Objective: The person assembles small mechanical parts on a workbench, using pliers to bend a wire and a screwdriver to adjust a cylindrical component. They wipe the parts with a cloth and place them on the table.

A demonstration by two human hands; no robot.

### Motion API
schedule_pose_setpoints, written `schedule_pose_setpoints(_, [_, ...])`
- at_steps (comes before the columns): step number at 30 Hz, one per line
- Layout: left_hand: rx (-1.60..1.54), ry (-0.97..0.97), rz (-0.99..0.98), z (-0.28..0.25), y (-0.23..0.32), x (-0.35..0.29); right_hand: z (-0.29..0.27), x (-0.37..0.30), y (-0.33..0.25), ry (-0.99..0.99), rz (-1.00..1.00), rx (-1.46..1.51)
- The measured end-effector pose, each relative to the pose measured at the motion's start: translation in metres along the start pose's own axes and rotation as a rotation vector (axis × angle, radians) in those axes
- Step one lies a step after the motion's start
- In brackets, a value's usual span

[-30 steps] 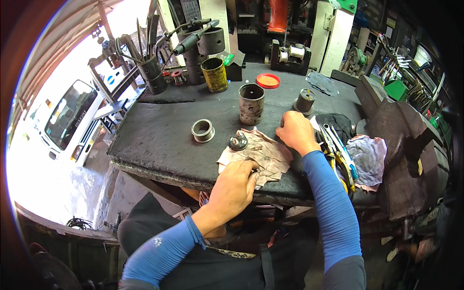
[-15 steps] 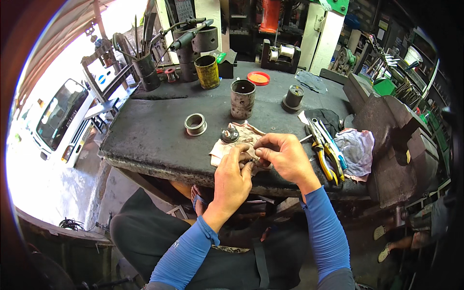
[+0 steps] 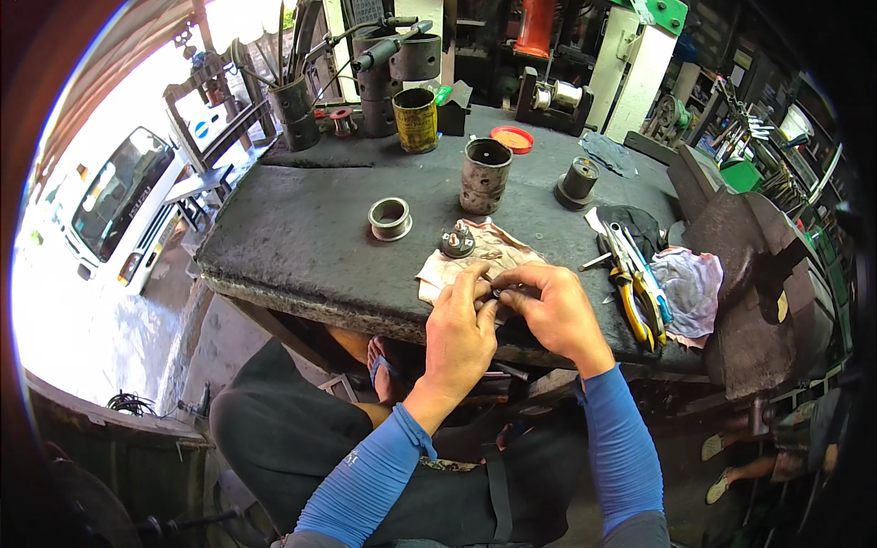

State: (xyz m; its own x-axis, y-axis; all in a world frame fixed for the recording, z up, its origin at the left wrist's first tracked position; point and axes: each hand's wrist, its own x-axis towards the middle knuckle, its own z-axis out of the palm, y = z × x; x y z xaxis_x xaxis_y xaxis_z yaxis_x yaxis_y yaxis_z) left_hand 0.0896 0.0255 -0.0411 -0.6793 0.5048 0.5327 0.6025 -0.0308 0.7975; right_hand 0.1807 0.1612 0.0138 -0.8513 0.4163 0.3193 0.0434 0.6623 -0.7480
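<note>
My left hand (image 3: 462, 331) and my right hand (image 3: 559, 315) meet over a stained pale cloth (image 3: 437, 274) near the bench's front edge. Both have their fingertips pinched together around something small and dark, too hidden to name. Just beyond them, a round black cap with metal terminals (image 3: 457, 239) rests on the cloth. A metal ring (image 3: 390, 219) lies to its left. Behind the cloth stands an open, worn metal cylinder (image 3: 484, 176), and a dark flanged cylindrical part (image 3: 577, 183) is to its right.
Yellow-handled pliers (image 3: 637, 306) lie at the right beside a grey rag (image 3: 685, 285) and a dark heavy metal block (image 3: 731, 274). At the back are a yellow can (image 3: 416, 123), a red lid (image 3: 512, 140) and a tool holder (image 3: 294, 114). Another person's feet (image 3: 717, 484) show at lower right.
My right hand has come down and closer to the left, so their fingertips now meet. The whole view has shifted slightly, with the bench things appearing farther right.
</note>
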Motion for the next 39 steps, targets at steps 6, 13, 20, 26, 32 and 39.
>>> schedule_pose_setpoints(6, [0.022,-0.001,-0.008,-0.001,0.004,-0.001,-0.003,0.001,-0.013,0.01,-0.038,-0.086])
schedule_pose_setpoints(13, [0.025,0.014,-0.003,-0.003,0.003,-0.002,-0.017,0.009,-0.014,-0.111,-0.033,-0.172])
schedule_pose_setpoints(20, [0.064,0.041,0.115,-0.003,0.009,-0.002,-0.042,0.064,-0.022,-0.221,-0.09,-0.303])
schedule_pose_setpoints(26, [0.046,0.022,0.095,-0.001,0.007,0.0,-0.045,0.086,-0.003,-0.215,-0.111,-0.491])
schedule_pose_setpoints(32, [0.03,-0.008,0.026,-0.005,0.01,0.003,-0.063,0.081,0.019,-0.096,0.165,-0.409])
schedule_pose_setpoints(39, [0.029,0.008,-0.005,-0.006,0.008,0.004,-0.03,0.081,0.009,-0.285,0.0,-0.305])
